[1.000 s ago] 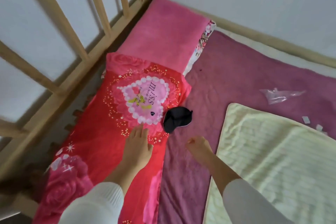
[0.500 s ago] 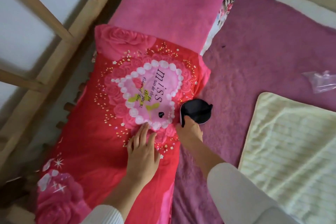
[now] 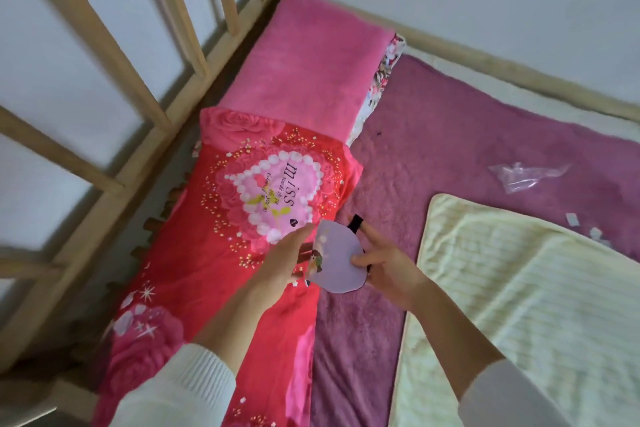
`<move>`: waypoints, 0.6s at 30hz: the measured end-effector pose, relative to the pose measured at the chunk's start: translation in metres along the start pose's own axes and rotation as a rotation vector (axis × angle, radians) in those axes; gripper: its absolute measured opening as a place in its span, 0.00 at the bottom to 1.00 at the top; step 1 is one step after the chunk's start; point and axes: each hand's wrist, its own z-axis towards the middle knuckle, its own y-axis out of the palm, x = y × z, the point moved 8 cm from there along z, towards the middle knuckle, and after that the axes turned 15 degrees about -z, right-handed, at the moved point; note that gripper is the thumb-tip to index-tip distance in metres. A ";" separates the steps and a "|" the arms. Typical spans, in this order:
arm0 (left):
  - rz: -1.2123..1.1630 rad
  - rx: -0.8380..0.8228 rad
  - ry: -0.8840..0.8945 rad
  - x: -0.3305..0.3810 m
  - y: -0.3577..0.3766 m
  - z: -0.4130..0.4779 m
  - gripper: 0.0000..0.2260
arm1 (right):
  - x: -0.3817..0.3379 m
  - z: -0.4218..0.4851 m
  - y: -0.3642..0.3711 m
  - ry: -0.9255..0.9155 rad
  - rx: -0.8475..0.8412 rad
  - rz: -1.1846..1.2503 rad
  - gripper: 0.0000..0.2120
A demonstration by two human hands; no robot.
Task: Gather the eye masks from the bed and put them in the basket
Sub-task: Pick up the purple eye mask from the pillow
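The right hand pinches one mask (the left hand is open beside it), but no basket shows yet.

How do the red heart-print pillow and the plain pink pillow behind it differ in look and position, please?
The red heart-print pillow carries roses, a pearl-edged heart and the word "miss"; the plain pink pillow has no print and looks fuzzy. The red one lies nearer the person, just beyond the hands; the pink one lies farther off, by the corner of the wooden rail. Both lie flat along that rail, end to end.
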 end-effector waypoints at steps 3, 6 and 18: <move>-0.080 -0.134 -0.044 -0.016 0.013 -0.041 0.15 | -0.015 -0.046 0.022 -0.031 -0.046 -0.021 0.35; -0.028 -0.258 -0.012 -0.025 0.026 -0.077 0.13 | -0.016 -0.081 0.036 -0.038 -0.057 -0.094 0.39; 0.111 -0.154 0.401 0.003 0.004 -0.179 0.02 | -0.016 -0.155 0.026 0.043 0.342 -0.654 0.33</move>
